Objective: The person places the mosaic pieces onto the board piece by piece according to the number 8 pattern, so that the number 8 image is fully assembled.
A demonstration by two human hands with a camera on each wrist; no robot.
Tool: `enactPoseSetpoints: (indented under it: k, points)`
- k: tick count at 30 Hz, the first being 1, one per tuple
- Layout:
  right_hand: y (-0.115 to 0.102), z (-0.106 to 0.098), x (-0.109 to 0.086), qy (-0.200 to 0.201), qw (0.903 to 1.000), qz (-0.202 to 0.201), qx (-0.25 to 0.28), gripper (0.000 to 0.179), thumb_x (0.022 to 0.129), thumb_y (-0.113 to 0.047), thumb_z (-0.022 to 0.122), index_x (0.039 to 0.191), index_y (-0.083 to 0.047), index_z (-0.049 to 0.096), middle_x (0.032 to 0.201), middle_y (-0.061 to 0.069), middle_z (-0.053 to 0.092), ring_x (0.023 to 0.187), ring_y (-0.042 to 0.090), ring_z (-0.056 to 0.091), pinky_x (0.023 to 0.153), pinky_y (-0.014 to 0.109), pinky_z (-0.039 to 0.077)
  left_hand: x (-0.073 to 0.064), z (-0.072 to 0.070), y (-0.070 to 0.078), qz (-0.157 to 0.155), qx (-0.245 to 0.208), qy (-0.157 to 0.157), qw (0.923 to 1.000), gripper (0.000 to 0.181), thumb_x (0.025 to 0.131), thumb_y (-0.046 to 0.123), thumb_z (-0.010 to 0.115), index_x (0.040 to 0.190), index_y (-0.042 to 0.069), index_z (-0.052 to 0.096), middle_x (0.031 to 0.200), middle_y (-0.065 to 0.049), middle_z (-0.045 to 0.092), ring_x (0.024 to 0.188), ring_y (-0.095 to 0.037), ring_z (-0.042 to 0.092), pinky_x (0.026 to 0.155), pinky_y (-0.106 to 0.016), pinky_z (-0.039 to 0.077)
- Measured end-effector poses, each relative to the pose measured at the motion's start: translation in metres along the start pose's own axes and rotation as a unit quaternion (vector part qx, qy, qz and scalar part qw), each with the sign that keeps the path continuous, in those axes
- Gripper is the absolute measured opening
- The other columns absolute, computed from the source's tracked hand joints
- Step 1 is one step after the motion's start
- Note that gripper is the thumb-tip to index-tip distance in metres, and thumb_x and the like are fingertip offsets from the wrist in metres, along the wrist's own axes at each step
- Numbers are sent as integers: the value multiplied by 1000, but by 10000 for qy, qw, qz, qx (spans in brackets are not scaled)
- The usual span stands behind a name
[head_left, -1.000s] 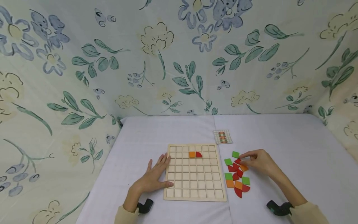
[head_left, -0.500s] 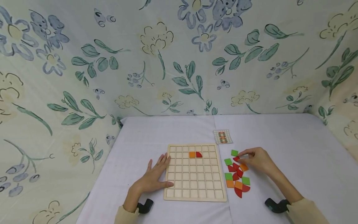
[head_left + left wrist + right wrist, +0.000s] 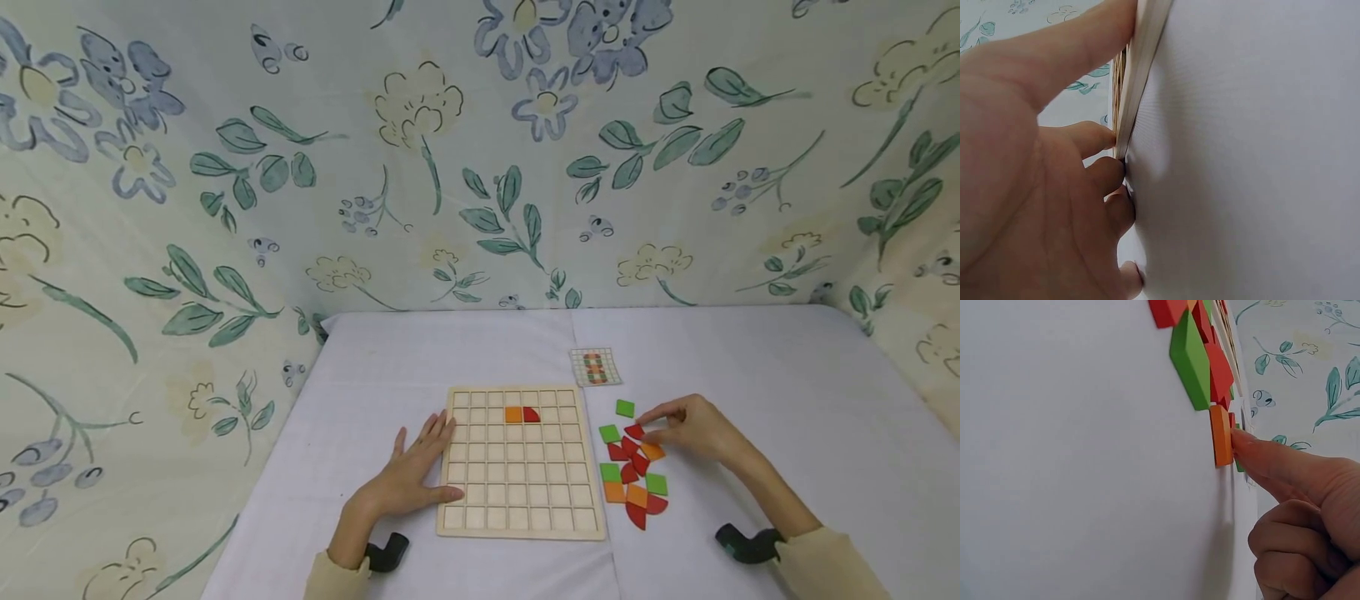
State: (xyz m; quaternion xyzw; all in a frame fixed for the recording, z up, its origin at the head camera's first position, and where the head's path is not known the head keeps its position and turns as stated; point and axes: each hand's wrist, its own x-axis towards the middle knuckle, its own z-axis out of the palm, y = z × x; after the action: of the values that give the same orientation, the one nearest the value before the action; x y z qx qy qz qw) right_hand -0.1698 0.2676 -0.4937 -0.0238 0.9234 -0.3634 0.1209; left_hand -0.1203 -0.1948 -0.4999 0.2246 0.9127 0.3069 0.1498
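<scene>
- Head view: the person's left hand (image 3: pixel 412 475) lies with fingers spread at the left edge of a wooden grid board (image 3: pixel 551 493), thumb over the rim near the lower corner, fingertips touching the side higher up.
- The right hand (image 3: pixel 693 429), well apart from the left, pinches a red piece (image 3: pixel 634 431) between thumb and index finger, to the right of the board; the right wrist view shows its other fingers curled in.
- An orange piece (image 3: pixel 653 451) lies just beside the right thumb, and a green square (image 3: pixel 625 408) sits just beyond the pinched piece.
- More red, green and orange pieces lie loosely clustered toward the person, some touching; two red quarter-circles (image 3: pixel 636 517) (image 3: pixel 657 505) are at the near end.
- On the board, an orange square (image 3: pixel 513 415) and a red quarter-circle (image 3: pixel 532 415) fill neighbouring cells in the second row from the far side.
- Near the board's far right corner lies a card (image 3: pixel 595 367) printed with a grid and a small coloured pattern.
- Cream sleeves (image 3: pixel 337 575) (image 3: pixel 828 567) and a black device (image 3: pixel 388 553) (image 3: pixel 748 545) show at each wrist.
- White cloth (image 3: pixel 420 350) covers the table; floral fabric (image 3: pixel 420 275) hangs behind.
</scene>
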Motion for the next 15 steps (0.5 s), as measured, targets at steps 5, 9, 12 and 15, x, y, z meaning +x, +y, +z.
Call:
enactPoseSetpoints:
  k: [5, 9, 12, 15]
  points:
    - [-1, 4, 2, 195, 9996, -81, -167, 25, 84, -21, 85, 104, -5, 81, 61, -1, 36, 65, 17, 39, 51, 25, 32, -1, -1, 0, -92, 64, -9, 9999, 108, 90, 51, 76, 165, 3, 16, 174, -18, 8, 162, -41, 3, 121, -76, -10]
    - [-6, 7, 2, 540, 9973, -166, -479, 25, 83, -26, 87, 97, -6, 80, 60, 0, 39, 63, 18, 41, 51, 25, 32, -1, -2, 1, -215, 137, -43, 9997, 107, 90, 50, 76, 166, 4, 16, 175, -15, 7, 163, -38, 2, 122, -75, -10]
    - [-9, 8, 2, 696, 9950, -197, -693, 27, 81, -29, 88, 92, -6, 80, 59, 0, 43, 64, 18, 43, 51, 25, 32, 0, -1, 0, -218, 125, -50, 9997, 107, 90, 49, 76, 166, 4, 16, 175, -15, 7, 163, -38, 2, 122, -75, -10]
    - [-12, 7, 4, 651, 9949, -264, -725, 30, 80, -30, 89, 96, -7, 80, 60, 0, 44, 64, 18, 44, 51, 25, 33, 0, 0, -2, -187, 125, -42, 9997, 108, 90, 51, 76, 166, 5, 15, 175, -15, 6, 163, -37, 1, 122, -74, -11]
